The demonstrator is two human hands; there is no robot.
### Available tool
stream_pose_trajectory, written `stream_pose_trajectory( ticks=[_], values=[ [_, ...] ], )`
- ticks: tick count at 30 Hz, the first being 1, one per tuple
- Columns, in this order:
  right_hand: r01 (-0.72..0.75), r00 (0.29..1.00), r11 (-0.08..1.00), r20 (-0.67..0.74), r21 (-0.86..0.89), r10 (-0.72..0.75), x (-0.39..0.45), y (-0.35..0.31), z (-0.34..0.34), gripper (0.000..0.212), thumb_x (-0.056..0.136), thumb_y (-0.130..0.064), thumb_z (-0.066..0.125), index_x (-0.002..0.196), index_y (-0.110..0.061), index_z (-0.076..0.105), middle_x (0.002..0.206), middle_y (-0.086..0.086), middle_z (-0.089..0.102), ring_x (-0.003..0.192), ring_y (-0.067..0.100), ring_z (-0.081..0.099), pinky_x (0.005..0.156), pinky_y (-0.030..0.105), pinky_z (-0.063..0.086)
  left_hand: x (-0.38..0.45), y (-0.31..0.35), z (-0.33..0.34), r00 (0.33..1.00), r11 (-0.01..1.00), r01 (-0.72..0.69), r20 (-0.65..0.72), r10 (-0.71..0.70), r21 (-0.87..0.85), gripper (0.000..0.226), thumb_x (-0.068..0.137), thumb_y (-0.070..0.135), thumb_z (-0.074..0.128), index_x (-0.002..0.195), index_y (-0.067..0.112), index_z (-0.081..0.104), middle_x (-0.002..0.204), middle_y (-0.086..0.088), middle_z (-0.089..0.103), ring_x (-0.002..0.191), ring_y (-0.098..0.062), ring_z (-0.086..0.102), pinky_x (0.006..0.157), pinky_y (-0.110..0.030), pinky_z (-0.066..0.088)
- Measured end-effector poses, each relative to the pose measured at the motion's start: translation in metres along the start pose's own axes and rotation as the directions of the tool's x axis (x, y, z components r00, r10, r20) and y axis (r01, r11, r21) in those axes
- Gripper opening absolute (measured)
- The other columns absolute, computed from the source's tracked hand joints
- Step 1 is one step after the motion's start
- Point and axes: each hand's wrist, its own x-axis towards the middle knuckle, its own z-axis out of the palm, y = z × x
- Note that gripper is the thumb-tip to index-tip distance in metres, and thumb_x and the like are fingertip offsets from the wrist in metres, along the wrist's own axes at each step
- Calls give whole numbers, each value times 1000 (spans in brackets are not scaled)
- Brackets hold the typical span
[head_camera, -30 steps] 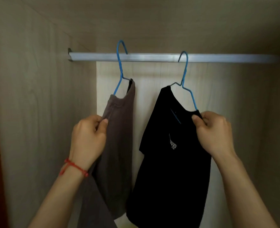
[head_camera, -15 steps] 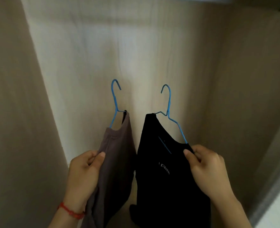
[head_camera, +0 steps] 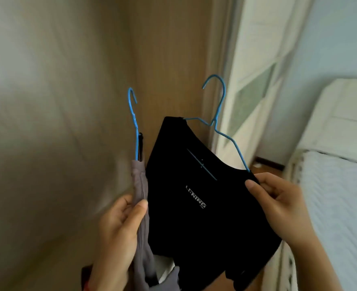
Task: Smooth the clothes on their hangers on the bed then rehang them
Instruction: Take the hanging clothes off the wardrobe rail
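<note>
My left hand grips a grey garment that hangs edge-on from a blue wire hanger. My right hand pinches the shoulder of a black t-shirt with white lettering, on a second blue wire hanger. Both hangers are free in the air, hooks up, side by side at the middle of the view. The lower parts of both garments run out of the bottom of the frame.
The wooden wardrobe wall fills the left. A white sliding door stands behind the hangers. At the right lies the bed with a white striped cover and a white headboard. A strip of wooden floor shows between.
Both hangers came off the wardrobe rail and were lowered. The view has swung right from the wardrobe interior toward the door and the bed.
</note>
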Motion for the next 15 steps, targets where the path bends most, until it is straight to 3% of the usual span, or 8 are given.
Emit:
stream_pose_trajectory(
  ticks=[3,7,11,15],
  values=[
    [-95,986,996,-136,2,94,-40,-4,-37,13,82,-16,61,72,-22,67,47,-4,53,44,4,42,43,15,32,-18,-8,25,982,1000,9,188,-6,-14,21,87,-2,48,72,6,60,44,6,60,42,3,55,41,-7,40],
    [-224,944,973,-262,-59,201,-99,-16,-86,20,84,-4,61,73,-18,68,48,2,57,46,9,47,43,16,35,-47,-21,62,923,999,36,383,-35,5,19,87,0,49,74,8,59,46,7,61,43,4,54,41,-7,40],
    [-326,878,943,-391,-67,275,-152,-30,-132,17,84,-3,61,73,-13,70,50,-3,61,46,4,49,45,12,37,-78,-34,105,900,999,28,435,-10,-36,23,88,-1,49,70,14,54,46,9,60,44,5,54,44,-7,41],
    [-430,763,902,-553,-45,336,-196,-43,-174,15,85,-3,61,75,-8,71,53,5,64,48,8,54,45,13,40,-113,-46,149,904,998,-46,423,55,-32,24,89,4,52,71,21,51,51,14,63,48,4,56,47,-6,42]
  ],
)
